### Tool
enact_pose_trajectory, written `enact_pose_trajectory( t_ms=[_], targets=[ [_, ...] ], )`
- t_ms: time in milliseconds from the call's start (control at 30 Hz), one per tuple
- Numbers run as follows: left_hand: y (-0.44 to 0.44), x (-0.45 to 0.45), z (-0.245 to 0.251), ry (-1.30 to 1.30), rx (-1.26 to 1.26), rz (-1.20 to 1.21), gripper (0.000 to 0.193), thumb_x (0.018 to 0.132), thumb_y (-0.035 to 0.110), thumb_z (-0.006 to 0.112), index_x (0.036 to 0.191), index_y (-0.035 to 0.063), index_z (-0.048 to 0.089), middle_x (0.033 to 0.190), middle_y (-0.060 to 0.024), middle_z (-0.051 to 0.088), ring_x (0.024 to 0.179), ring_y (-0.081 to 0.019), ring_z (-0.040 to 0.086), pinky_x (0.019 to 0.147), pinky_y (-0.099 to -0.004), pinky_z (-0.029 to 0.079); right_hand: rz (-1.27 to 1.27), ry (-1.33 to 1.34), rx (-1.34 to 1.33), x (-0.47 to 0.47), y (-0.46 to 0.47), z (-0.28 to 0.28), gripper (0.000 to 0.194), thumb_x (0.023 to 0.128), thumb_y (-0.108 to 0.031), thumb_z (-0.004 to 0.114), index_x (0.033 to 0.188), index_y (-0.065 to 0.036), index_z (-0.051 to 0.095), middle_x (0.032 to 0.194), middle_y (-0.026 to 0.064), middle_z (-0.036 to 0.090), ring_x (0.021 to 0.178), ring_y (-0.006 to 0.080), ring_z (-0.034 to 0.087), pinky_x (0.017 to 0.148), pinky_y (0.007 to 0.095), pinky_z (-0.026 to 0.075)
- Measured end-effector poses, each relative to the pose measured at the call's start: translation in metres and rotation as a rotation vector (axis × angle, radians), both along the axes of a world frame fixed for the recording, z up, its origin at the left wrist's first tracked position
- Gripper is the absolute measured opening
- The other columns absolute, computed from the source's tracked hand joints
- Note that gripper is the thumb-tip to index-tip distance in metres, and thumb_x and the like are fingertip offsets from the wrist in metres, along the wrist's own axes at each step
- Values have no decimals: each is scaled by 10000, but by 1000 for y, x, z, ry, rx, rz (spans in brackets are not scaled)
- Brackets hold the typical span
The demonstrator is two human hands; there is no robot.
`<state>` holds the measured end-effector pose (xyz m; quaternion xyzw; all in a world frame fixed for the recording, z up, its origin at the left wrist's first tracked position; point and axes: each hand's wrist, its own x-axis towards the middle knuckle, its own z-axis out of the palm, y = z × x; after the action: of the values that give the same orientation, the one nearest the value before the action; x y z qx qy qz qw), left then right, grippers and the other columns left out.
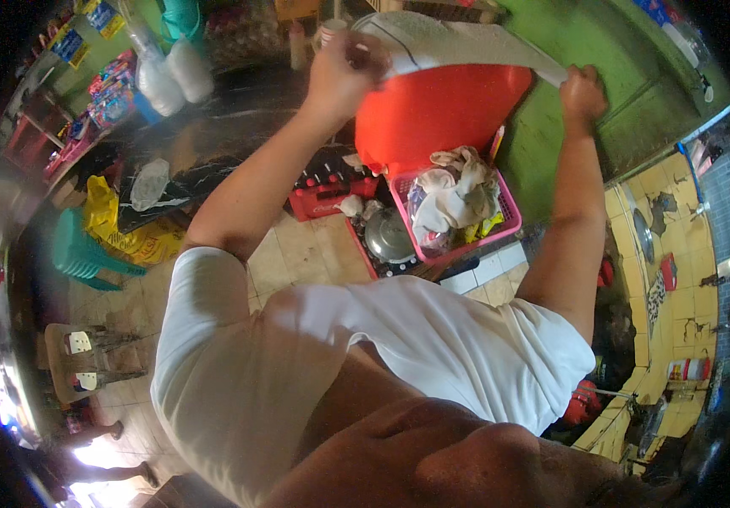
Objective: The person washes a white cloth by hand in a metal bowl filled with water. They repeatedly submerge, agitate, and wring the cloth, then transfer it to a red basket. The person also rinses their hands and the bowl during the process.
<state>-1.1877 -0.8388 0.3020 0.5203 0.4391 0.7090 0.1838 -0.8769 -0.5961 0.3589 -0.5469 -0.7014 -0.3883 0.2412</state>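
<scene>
A whitish cloth (460, 41) with a dark stripe is stretched between my two hands at the top of the view. My left hand (347, 73), blurred, is at its left end with fingers curled on it. At the other end my right hand (583, 93) pinches a corner in a closed fist, in front of the green wall (638, 120). Below the cloth is a smooth red surface (435, 120), whose upper edge the cloth covers. Nearer to me, a pink plastic basket (510, 230) holds crumpled pale cloths (460, 197) and a yellow packet.
A red bottle crate (333, 197) and a lidded metal pot (391, 235) are left of the basket. A dark marble-patterned counter (231, 136) extends leftward. Teal stools (85, 244) and a wooden chair (63, 363) stand on the tiled floor. Another person's legs (111, 473) show lower left.
</scene>
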Motion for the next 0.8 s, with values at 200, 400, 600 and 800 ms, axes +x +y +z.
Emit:
enact_pose_trajectory(
  t_ms=[200,400,600,800],
  targets=[
    [-11,30,-81,157,-478,-23,537,774,55,648,1246,59,392,896,-61,536,726,-108,542,650,-239,468,-73,-111,-223,-10,6,-61,204,846,-206,478,973,-164,632,955,99,563,877,306,598,730,429,510],
    [-23,22,-136,148,-477,-149,648,766,81,667,1324,106,338,1048,-116,545,798,-130,575,708,-259,480,-30,234,-549,-16,11,-89,317,758,-216,541,1059,-142,608,1089,166,587,992,356,570,854,434,462],
    [-25,-34,-156,-90,-458,-25,590,789,68,638,1286,30,322,916,-89,579,715,-130,564,628,-235,473,275,726,-252,-15,-2,-100,320,773,-166,546,1067,-53,599,1087,185,584,1006,368,534,819,456,450],
    [-37,-94,-252,-283,-539,36,509,803,79,632,1235,44,365,876,-53,573,673,-102,533,546,-213,438,474,771,-37,-42,-49,-103,274,713,-230,645,969,-133,634,933,162,625,928,332,568,875,400,413]
  ],
)
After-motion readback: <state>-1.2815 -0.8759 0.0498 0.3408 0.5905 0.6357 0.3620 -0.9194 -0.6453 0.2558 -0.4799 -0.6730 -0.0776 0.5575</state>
